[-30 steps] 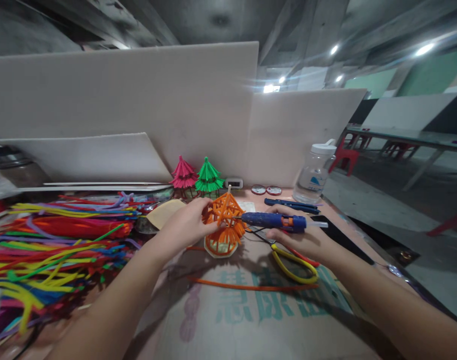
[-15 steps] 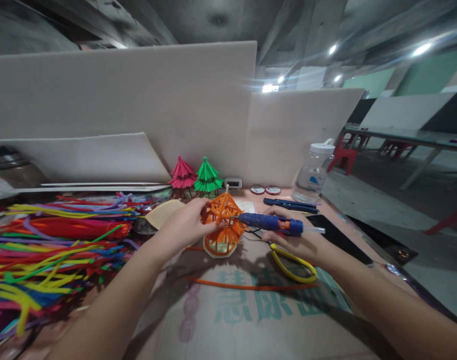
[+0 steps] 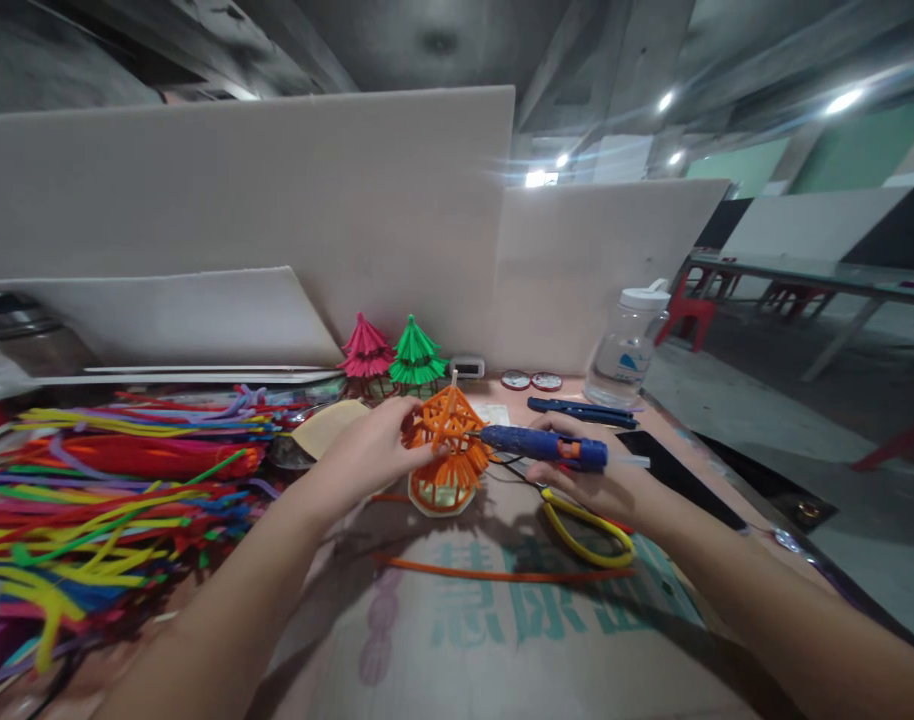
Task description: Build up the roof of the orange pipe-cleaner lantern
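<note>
An orange pipe-cleaner pavilion (image 3: 452, 455) with a pale octagonal base (image 3: 440, 513) stands near the middle of the table. Its left side is pinched in my left hand (image 3: 378, 440). Wrapped in my right hand (image 3: 599, 475) is a blue glue gun (image 3: 536, 445), a clear stick poking from its rear. The gun's tip meets or nearly meets the pavilion's upper front. Below my right hand lie yellow-handled scissors (image 3: 588, 540). One orange pipe cleaner (image 3: 502, 576) stretches across the board in front.
Bundles of coloured pipe cleaners (image 3: 127, 500) cover the left side. Behind stand a pink model (image 3: 367, 350), a green model (image 3: 416, 355) and a small white device (image 3: 467, 367). At the back right are a water bottle (image 3: 626, 345) and a dark blue tool (image 3: 581, 411).
</note>
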The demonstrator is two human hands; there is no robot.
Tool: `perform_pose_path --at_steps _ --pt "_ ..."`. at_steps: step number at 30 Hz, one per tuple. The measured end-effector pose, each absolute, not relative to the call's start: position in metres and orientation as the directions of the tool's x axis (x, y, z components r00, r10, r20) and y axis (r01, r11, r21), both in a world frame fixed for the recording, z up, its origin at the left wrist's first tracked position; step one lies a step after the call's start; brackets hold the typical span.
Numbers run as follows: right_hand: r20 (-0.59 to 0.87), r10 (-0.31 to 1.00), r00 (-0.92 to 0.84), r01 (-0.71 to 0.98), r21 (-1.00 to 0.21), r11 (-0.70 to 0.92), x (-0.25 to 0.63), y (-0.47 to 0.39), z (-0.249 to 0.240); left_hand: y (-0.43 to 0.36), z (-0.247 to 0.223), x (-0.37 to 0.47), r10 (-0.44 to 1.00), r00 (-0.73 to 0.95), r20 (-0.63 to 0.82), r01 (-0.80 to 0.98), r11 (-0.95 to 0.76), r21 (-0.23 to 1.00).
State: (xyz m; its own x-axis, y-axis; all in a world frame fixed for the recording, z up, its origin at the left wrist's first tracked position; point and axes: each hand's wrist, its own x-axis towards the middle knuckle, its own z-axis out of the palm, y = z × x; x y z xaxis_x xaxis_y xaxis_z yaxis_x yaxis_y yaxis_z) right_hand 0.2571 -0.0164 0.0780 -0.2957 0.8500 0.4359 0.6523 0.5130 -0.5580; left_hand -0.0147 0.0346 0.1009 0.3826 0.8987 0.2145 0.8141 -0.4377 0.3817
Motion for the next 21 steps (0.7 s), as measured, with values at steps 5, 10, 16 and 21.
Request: perform_pose_path --at_steps 5,10,16,21 --pt "0.426 0.839 -0.337 0.610 -0.581 0.540 0.2589 -0.0158 0.0763 0.0349 0.0992 -0.0155 0.895 0.389 0.220 0.815 -0.445 0.372" --pt "0.430 0.838 -0.338 0.617 -0.571 0.541 0.2573 -0.0178 0.0786 0.0340 0.1003 -0.0150 0.888 0.397 0.230 0.808 -0.458 0.370" --pt "0.424 0.841 -0.337 0.638 -0.553 0.535 0.2579 -0.0166 0.0772 0.0336 0.1015 -0.0155 0.889 0.396 0.229 0.816 -0.455 0.355" --pt "0.422 0.845 -0.328 0.641 -0.558 0.527 0.2580 -0.0161 0.0765 0.0333 0.1005 -0.0165 0.893 0.390 0.223 0.815 -0.448 0.369"
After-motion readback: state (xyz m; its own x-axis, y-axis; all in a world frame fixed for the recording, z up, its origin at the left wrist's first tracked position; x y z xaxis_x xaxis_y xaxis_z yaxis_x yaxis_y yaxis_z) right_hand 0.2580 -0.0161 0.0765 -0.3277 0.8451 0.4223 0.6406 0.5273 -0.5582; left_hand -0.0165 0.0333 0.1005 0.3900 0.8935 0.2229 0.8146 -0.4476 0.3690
